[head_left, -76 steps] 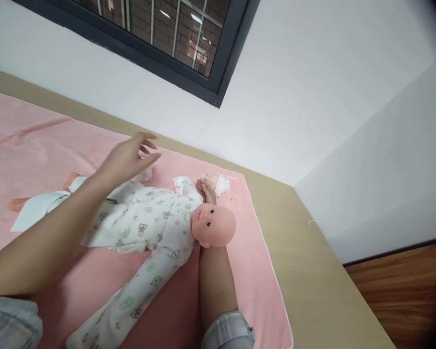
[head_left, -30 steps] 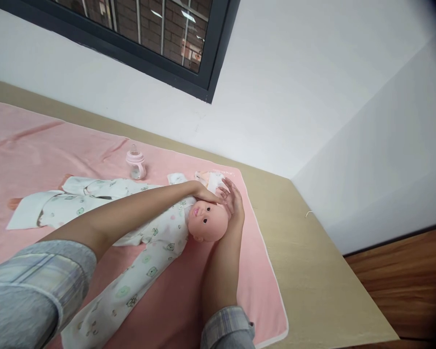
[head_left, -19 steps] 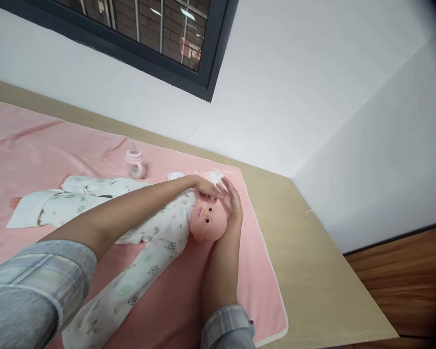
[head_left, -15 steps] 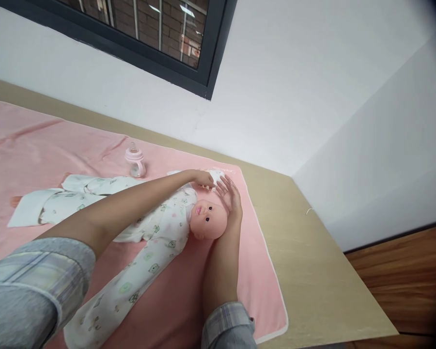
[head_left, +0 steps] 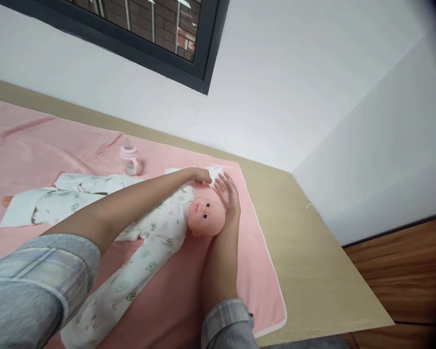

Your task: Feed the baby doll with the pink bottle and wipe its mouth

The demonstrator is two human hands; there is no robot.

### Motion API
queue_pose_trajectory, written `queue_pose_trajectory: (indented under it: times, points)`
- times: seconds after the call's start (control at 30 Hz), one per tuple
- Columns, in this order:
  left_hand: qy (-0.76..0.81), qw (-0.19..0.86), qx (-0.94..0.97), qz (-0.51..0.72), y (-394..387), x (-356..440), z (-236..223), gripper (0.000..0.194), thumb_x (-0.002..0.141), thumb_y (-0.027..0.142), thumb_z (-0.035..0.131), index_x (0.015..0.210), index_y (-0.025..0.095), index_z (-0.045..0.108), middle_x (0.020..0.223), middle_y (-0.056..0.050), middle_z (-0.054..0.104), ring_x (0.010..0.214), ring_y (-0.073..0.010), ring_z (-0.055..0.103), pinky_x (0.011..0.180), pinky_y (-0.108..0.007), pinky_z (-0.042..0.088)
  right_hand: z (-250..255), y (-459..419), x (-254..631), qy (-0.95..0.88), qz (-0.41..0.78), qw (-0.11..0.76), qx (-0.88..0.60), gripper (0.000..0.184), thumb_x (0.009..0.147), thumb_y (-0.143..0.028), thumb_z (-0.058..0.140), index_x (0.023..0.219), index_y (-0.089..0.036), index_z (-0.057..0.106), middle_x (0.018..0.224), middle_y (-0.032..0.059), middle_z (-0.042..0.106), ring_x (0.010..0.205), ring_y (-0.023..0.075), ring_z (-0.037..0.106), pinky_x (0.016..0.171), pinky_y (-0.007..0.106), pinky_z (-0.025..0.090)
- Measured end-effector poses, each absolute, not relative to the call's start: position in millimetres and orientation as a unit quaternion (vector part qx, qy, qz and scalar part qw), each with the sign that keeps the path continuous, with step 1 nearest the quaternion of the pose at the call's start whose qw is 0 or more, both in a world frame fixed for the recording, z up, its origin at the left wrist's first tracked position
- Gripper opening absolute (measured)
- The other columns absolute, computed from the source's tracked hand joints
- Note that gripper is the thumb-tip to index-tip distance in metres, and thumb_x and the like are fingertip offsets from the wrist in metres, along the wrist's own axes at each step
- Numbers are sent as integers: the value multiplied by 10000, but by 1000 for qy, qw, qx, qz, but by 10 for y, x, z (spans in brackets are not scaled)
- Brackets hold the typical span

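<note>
A baby doll lies on its back on a pink mat, head to the right. It wears a white printed top; one long sleeve stretches toward me. My left hand reaches across the doll's chest, its fingers curled at a bunched white cloth just beyond the head. Whether that cloth belongs to the top I cannot tell. Beside it my right hand is open, palm toward the cloth, fingers apart and nearly touching it. My right forearm passes close along the doll's head.
A pink baby bottle stands upright on the mat, beyond the doll's legs. The mat lies on a wooden table that meets a white wall. A dark-framed window is above. Wooden panels show at the right.
The view has shifted slightly, moving the scene a little left and up. More of the white cloth shows between my hands; the doll stays in place.
</note>
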State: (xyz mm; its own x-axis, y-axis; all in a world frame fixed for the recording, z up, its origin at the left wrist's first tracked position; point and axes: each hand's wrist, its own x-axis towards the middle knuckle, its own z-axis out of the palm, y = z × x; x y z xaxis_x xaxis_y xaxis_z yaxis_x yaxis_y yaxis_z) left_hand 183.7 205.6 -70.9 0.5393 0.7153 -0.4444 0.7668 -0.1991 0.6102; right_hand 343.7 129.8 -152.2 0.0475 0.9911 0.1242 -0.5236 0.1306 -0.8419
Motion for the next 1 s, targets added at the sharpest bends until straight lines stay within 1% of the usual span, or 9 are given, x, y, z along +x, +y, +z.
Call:
queue_pose_trajectory:
  times: [0.13, 0.3, 0.37, 0.47, 0.57, 0.7, 0.83, 0.9, 1.0]
  points:
    - [438, 448, 779, 38, 1973, 1763, -561, 303, 939, 328, 638, 1140, 103, 669, 1163, -119, 656, 1038, -244, 634, 888, -383, 546, -1529, 1291, 3464, -379, 573, 653, -319, 577, 745, -474, 724, 1267, -266, 591, 1445, 63, 550, 1086, 168, 658, 1007, 341, 519]
    - [361, 502, 780, 101, 1827, 1633, -343, 461, 755, 366, 647, 1153, 149, 728, 1194, -103, 684, 1097, -251, 604, 889, -304, 506, -1354, 1183, 3529, -500, 462, 615, -399, 586, 722, -422, 767, 1269, -286, 607, 1457, 22, 541, 877, 116, 623, 736, 230, 521]
    - [332, 523, 777, 110, 1763, 1590, -273, 496, 732, 393, 638, 1156, 151, 731, 1165, -104, 694, 1069, -242, 613, 886, -306, 504, -1236, 1134, 3553, -543, 420, 589, -426, 581, 687, -376, 802, 1233, -267, 636, 1371, 21, 603, 793, 108, 594, 666, 223, 480]
    - [294, 556, 766, 130, 1655, 1524, -201, 517, 730, 393, 646, 1178, 145, 714, 1171, -106, 691, 1026, -231, 631, 870, -312, 506, -1046, 1072, 3570, -561, 373, 560, -482, 418, 675, -389, 803, 1035, -201, 707, 1027, 15, 706, 587, 77, 454, 572, 236, 393]
    - [294, 551, 757, 192, 1533, 1452, -186, 547, 737, 374, 685, 1237, 154, 659, 1172, -107, 685, 1026, -239, 638, 823, -311, 505, -858, 1014, 3550, -569, 325, 566, -500, 312, 724, -459, 746, 844, -174, 705, 781, 3, 659, 588, 90, 436, 559, 240, 357]
    - [366, 417, 769, 317, 1392, 1358, -252, 654, 684, 456, 739, 1242, 131, 633, 1158, -134, 663, 945, -255, 635, 794, -347, 498, -615, 917, 3443, -598, 318, 574, -461, 318, 747, -484, 741, 806, -177, 685, 749, -11, 630, 601, 77, 447, 565, 225, 368]
    - [353, 363, 779, 369, 1304, 1223, -313, 525, 656, 521, 759, 1012, 137, 732, 1064, -104, 706, 956, -268, 631, 865, -367, 479, -402, 816, 3254, -624, 338, 551, -440, 356, 754, -529, 741, 794, -183, 665, 727, -16, 613, 592, 72, 458, 581, 227, 410]
    - [334, 374, 773, 388, 1275, 1132, -327, 435, 672, 524, 766, 887, 146, 748, 988, -91, 723, 961, -274, 636, 830, -349, 481, -325, 780, 3159, -628, 348, 550, -426, 368, 755, -540, 737, 788, -182, 658, 726, -13, 612, 600, 74, 474, 589, 230, 424]
    - [304, 389, 765, 415, 1235, 994, -344, 397, 692, 529, 790, 825, 156, 757, 1014, -92, 721, 973, -275, 640, 767, -327, 483, -257, 753, 3061, -626, 365, 553, -411, 361, 752, -519, 739, 811, -173, 656, 745, -7, 620, 598, 70, 490, 583, 230, 431]
